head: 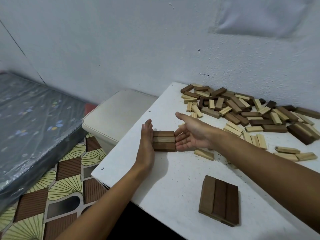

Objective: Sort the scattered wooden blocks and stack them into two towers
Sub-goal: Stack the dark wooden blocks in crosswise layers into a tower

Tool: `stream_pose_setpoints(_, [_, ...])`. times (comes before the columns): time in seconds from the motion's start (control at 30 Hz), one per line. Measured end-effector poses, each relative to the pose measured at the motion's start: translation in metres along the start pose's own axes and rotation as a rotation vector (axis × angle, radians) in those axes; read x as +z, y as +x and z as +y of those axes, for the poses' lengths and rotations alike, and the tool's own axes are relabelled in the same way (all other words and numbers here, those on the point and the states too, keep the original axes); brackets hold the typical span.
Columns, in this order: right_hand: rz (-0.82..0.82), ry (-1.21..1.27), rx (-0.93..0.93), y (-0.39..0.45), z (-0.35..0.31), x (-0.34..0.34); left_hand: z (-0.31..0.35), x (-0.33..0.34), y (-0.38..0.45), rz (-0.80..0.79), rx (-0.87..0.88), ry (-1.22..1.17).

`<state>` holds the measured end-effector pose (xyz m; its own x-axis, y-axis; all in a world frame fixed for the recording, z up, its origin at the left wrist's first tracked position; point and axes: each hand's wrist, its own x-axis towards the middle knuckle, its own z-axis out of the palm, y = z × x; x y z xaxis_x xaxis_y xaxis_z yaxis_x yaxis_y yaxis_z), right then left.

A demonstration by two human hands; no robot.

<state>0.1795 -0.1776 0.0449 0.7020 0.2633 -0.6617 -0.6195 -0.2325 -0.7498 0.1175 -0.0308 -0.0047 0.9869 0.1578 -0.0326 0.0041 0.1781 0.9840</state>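
— Brown wood, three blocks side by side: is that the row (164, 141) between the hands?

— Yes. It lies flat near the left edge of the white table (173, 187). The left hand (146, 142) stands on its edge with fingers straight, its palm flat against the row's left ends. The right hand (191, 135) lies palm up, fingers straight, fingertips touching the right ends. Neither hand curls round anything.

— And the second set?

— A dark slab of three blocks (219, 200) lies nearer the person, well apart from the row. There may be another layer under it; the edge is too dim to be sure.

— The rest of the blocks?

— A scattered pile of light and dark blocks (242, 108) lies along the wall (121, 40) at the table's far side. A few pale blocks (294, 154) lie loose beside the right forearm.

— Off the table?

— A cream padded stool (114, 115) stands just beside the table's left edge, on a patterned floor (60, 187), with a wrapped mattress (31, 115) further left.
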Motion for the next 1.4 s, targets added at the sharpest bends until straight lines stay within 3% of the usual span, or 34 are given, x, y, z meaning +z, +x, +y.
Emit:
stream_pose_setpoints(0.07, [0.075,-0.139,-0.097,-0.001,0.003,-0.001,-0.002,-0.007,0.003,-0.017,0.034,0.082])
stream_pose_setpoints(0.17, [0.239,-0.6,-0.462,0.0,0.009,-0.008,-0.002,-0.027,0.01,-0.067,0.169,0.406])
stream_pose_setpoints(0.23, [0.249,-0.875,-0.67,0.001,0.014,-0.014,0.001,-0.044,0.017,-0.135,0.255,0.602])
stream_pose_setpoints(0.3, [0.219,-1.116,-0.757,0.004,0.02,-0.019,0.002,-0.057,0.025,-0.241,0.314,0.815])
stream_pose_setpoints(0.4, [0.201,-1.256,-0.796,0.009,0.028,-0.02,0.006,-0.064,0.033,-0.341,0.292,0.999])
stream_pose_setpoints(1.23, [0.176,-1.162,-0.737,0.016,0.029,-0.017,0.002,-0.066,0.036,-0.334,0.207,0.86])
stream_pose_setpoints(1.3, [0.141,-1.048,-0.748,0.016,0.031,-0.017,0.003,-0.066,0.035,-0.32,0.238,0.852])
stream_pose_setpoints(1.4, [0.08,-0.491,-0.723,0.01,0.035,-0.008,0.003,-0.059,0.029,-0.232,0.203,0.594])
